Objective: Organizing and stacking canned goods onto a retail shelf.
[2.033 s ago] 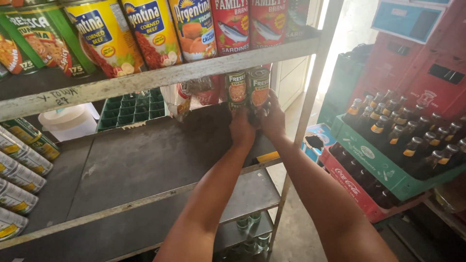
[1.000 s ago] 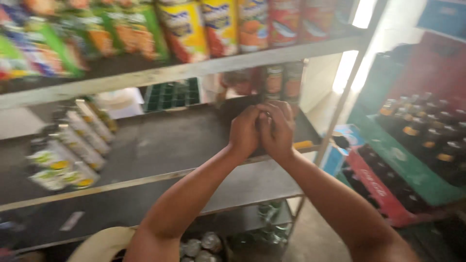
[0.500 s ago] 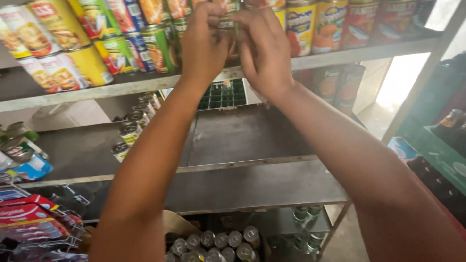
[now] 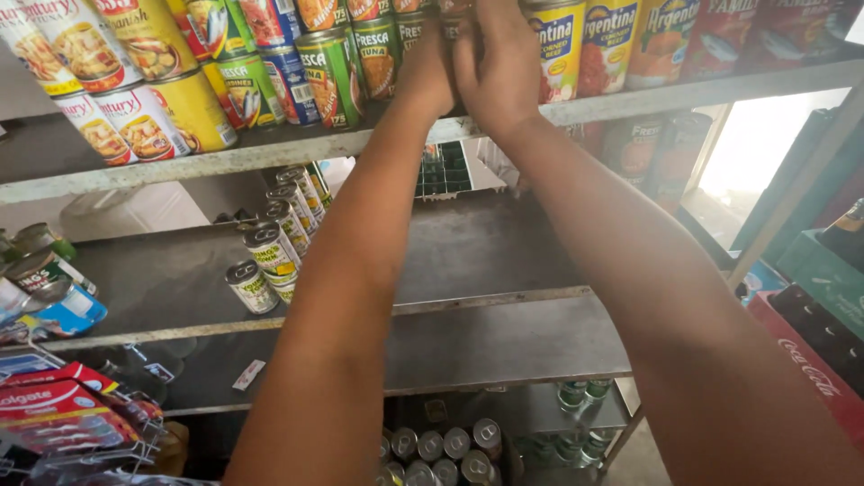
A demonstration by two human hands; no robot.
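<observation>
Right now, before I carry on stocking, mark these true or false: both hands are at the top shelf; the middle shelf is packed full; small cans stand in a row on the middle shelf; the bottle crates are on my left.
1. Both hands are up at the top shelf. True: the left hand and right hand meet among the cans on the top shelf.
2. The middle shelf is packed full. False: much of it is bare.
3. Small cans stand in a row there. True.
4. The bottle crates are on the left. False: they are on the right.
</observation>
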